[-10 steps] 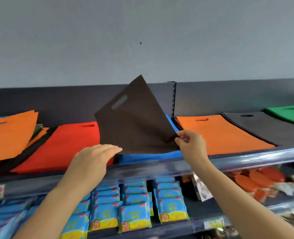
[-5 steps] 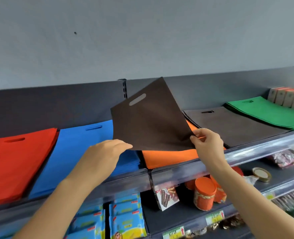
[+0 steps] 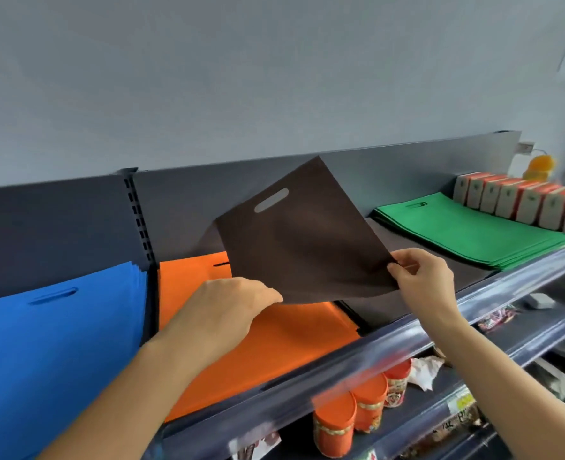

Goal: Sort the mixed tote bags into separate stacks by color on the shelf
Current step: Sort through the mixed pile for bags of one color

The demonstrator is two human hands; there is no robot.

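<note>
Our right hand (image 3: 420, 280) is pinching the flat, matte brown tote bag (image 3: 307, 250) by a corner; our left hand (image 3: 228, 313) is touching its edge, grip unclear.

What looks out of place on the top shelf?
Only the dark brown bag: held tilted in the air by the left hand and right hand, over the orange stack and dark stack. The blue stack and green stack lie flat.

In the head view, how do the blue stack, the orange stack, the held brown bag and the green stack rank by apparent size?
1. blue stack and orange stack: similar, nearest, partly hidden, so not ranked against each other.
2. brown bag.
3. green stack: smallest, but farthest away.
</note>
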